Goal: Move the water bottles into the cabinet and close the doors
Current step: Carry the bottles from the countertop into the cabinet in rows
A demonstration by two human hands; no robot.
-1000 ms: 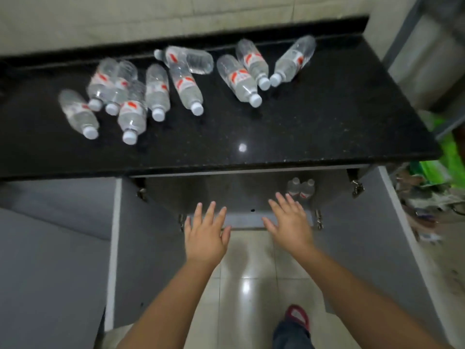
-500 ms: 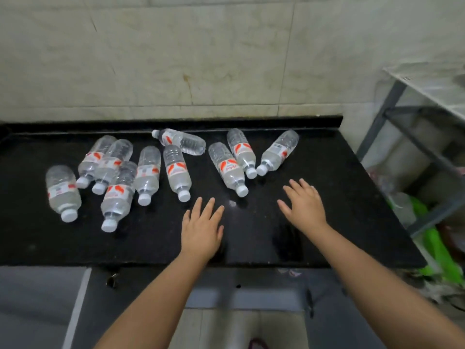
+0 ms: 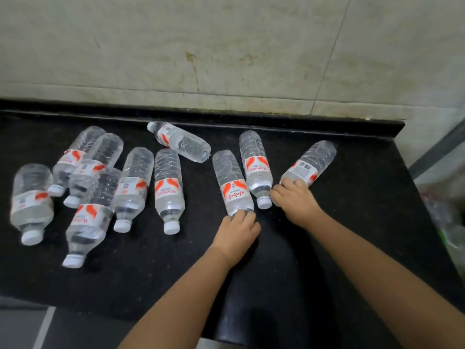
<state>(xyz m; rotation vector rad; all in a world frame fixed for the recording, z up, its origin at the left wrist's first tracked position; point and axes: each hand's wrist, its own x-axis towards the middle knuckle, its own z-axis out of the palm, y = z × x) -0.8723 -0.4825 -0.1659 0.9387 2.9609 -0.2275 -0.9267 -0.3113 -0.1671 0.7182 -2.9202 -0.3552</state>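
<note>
— Where are the bottles lying?
— All on the black counter (image 3: 352, 235), on their sides. The left hand (image 3: 236, 234) is curling its fingers round the neck end of one bottle (image 3: 231, 182), covering its cap. The right hand (image 3: 295, 200) is gripping the neck end of the far-right bottle (image 3: 310, 165), which is tilting away to the right.
— Anything between those two?
— One loose bottle (image 3: 255, 167) is lying between them, its white cap just beside the right hand.
— And left of the left hand's bottle?
— A bottle (image 3: 168, 190) with its cap toward the person, then a cluster of five (image 3: 88, 185) touching or overlapping one another. Behind, nearer the tiled wall (image 3: 226, 46), one bottle (image 3: 181, 141) is lying crosswise.
</note>
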